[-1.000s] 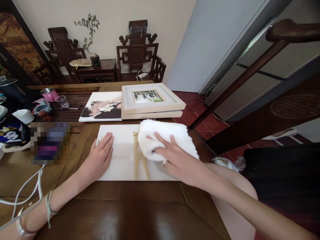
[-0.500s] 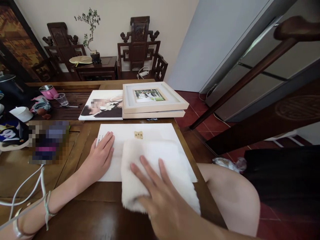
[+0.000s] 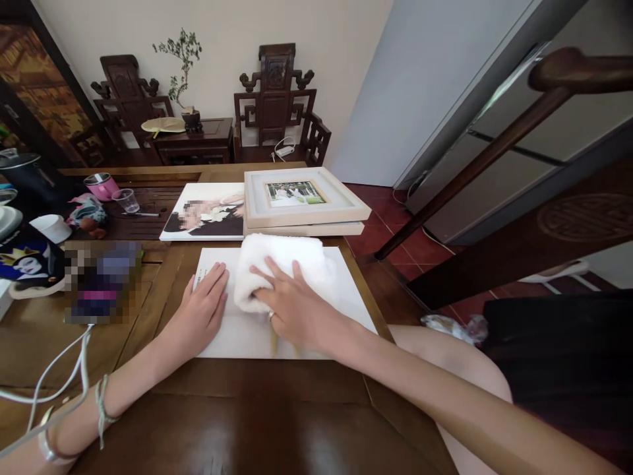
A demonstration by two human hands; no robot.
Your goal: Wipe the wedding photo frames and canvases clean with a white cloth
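Fingers (image 3: 277, 272) of your right hand (image 3: 291, 307) lie spread and flat on the white towel (image 3: 281, 260), pressing it against the white panel (image 3: 346, 290) at its far middle. Your left hand (image 3: 200, 316) rests palm down on the panel's left edge, fingers close together, gripping nothing. Just beyond the panel sit two stacked picture frames (image 3: 306, 211), with a photo print (image 3: 205, 211) beside them to the panel's far left.
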